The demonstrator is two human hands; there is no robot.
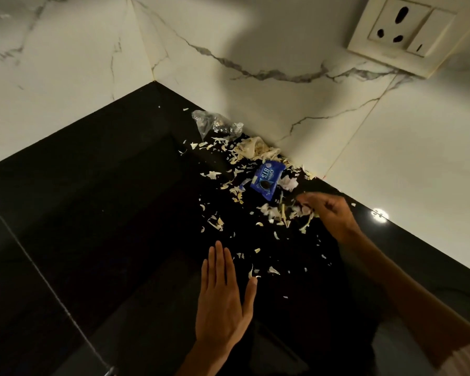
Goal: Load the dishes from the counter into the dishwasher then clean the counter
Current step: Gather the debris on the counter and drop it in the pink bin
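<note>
A black counter (114, 191) fills the corner between two marble walls. Pale vegetable scraps (258, 153) are strewn over it, thickest along the right wall. A blue Oreo wrapper (267, 179) lies among them, and a crumpled clear plastic bag (215, 124) sits farther back. My right hand (329, 213) hovers near the wall with fingers curled around a clump of scraps. My left hand (223, 294) is flat, fingers straight and together, on or just above the counter near the front. No dishes are in view.
White marble walls meet at the back corner. A wall socket with a switch (402, 31) sits high on the right wall. A bright light reflection (379, 214) shows on the counter by the wall.
</note>
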